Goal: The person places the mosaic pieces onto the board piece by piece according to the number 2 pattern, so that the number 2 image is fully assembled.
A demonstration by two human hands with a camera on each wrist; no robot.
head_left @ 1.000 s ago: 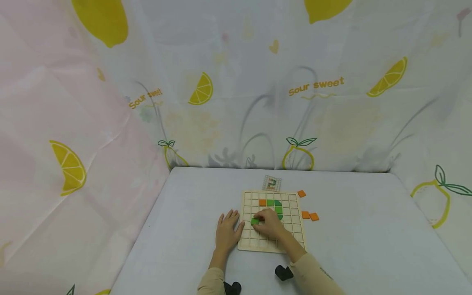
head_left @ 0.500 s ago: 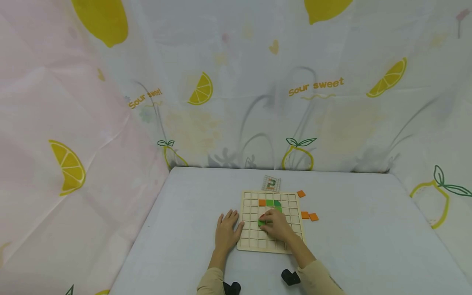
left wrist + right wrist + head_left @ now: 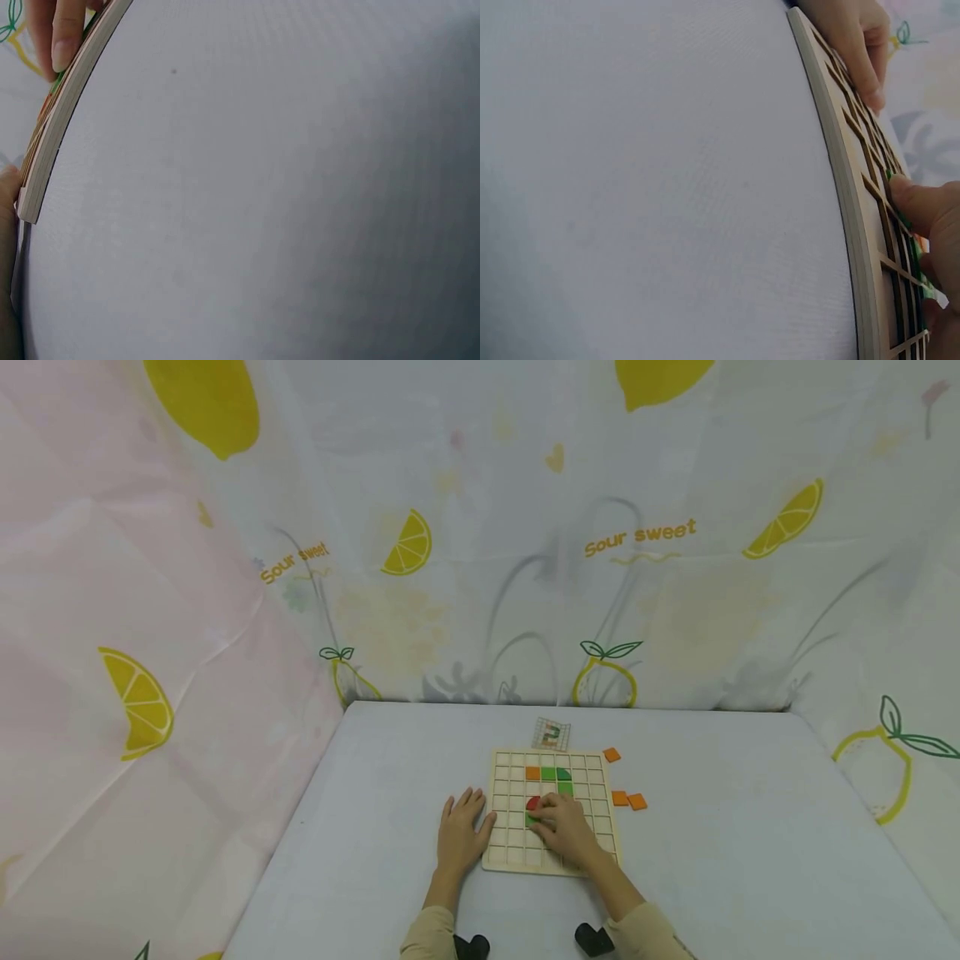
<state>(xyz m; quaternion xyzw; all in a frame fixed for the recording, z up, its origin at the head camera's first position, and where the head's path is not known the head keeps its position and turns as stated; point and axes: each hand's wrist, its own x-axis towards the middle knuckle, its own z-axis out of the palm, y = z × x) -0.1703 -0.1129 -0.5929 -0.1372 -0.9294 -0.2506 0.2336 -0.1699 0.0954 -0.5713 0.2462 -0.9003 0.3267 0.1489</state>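
A wooden grid board [image 3: 510, 857] lies on the white table. My left hand [image 3: 463, 833] rests flat at its left edge, fingers straight, thumb touching the rim. Over the middle of the board, my right hand [image 3: 567, 831] pinches a green tile [image 3: 530, 821] at a cell just below a red rounded tile [image 3: 533, 802]. In the right wrist view its thumb [image 3: 915, 201] touches green at the grid. Farther up the board sit an orange square tile [image 3: 532, 773], a green square tile [image 3: 549, 773], a dark green rounded tile [image 3: 564, 773] and another green tile [image 3: 566, 788]. The right hand hides some cells.
Behind the board lies a small pattern card [image 3: 552, 734] with a printed grid. Loose orange tiles lie right of the board: one orange tile [image 3: 612, 755] farther back, a pair [image 3: 619, 798] nearer. A lemon-print curtain [image 3: 480, 610] stands behind the table.
My right hand has moved right with the green tile, from the left columns to the cell under the red tile. The red tile has come into view. My left hand has stayed put.
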